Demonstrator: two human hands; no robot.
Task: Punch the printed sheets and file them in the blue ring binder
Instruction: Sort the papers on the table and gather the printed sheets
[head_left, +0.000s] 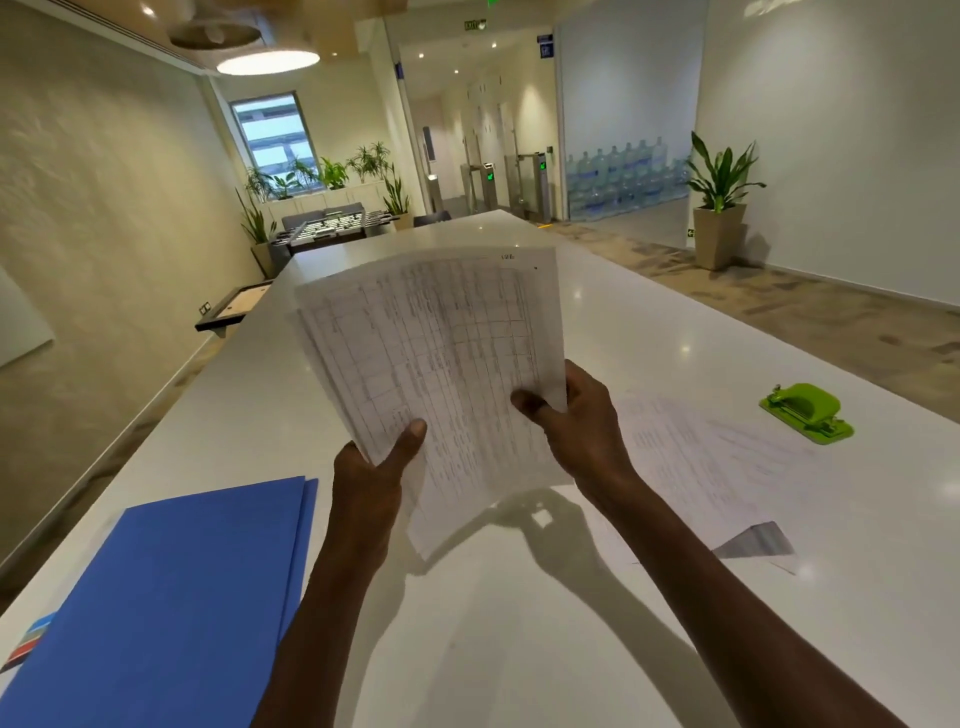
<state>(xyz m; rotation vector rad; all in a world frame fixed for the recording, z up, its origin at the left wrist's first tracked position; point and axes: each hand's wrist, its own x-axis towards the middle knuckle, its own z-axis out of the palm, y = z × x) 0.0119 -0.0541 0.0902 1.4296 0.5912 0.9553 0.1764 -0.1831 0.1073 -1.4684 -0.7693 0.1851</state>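
Observation:
A stack of printed sheets (441, 358) with table grids is held up above the white table (519, 649). My left hand (371, 478) grips its lower left edge, thumb on the front. My right hand (576, 421) pinches its lower right edge. The blue ring binder (171, 597) lies closed on the table at the lower left. A green hole punch (805, 413) sits on the table at the right. More printed sheets (711, 467) lie flat on the table between my right hand and the punch.
The long white table runs away from me toward a foosball table (332, 228) and potted plants. A dark tray (234, 309) sticks out past the table's left edge. Another potted plant (719, 208) stands on the floor at the right.

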